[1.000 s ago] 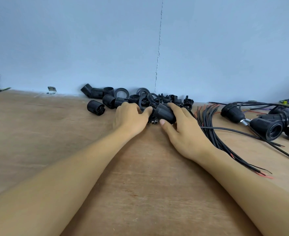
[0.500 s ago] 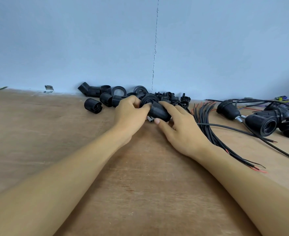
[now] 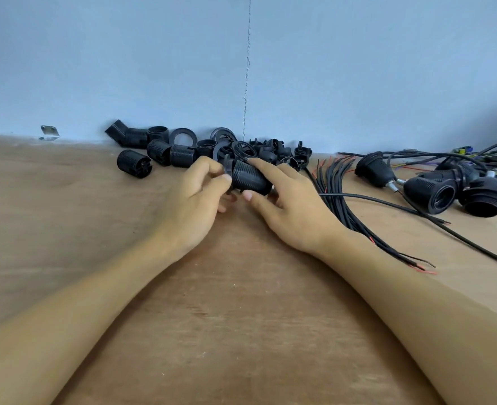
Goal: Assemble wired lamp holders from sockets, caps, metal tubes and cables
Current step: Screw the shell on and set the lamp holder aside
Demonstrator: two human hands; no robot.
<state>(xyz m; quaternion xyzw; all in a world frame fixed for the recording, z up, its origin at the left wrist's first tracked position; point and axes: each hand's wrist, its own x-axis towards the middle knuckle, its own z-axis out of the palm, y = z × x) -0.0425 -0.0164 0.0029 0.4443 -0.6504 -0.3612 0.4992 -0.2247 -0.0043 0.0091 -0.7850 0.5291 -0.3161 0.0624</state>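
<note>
A black ribbed lamp socket [image 3: 248,178] lies on its side just above the wooden table [image 3: 235,317], held between both hands. My right hand [image 3: 288,206] grips its wider end with thumb below and index finger on top. My left hand [image 3: 196,200] pinches a black ring [image 3: 227,168] at the socket's narrow end. Behind them, against the blue wall, lies a heap of loose black sockets and rings [image 3: 183,147]. A bundle of black cables [image 3: 346,200] with red-tipped ends lies right of my right hand.
Several assembled lamp holders [image 3: 446,188] with trailing wires lie at the far right. A lone socket [image 3: 134,163] stands left of the heap. A small metal bracket [image 3: 50,132] sits where the table meets the wall.
Both hands have drawn back from the heap towards me, lifting the socket off the pile. The left hand has shifted onto the ring at the socket's narrow end.
</note>
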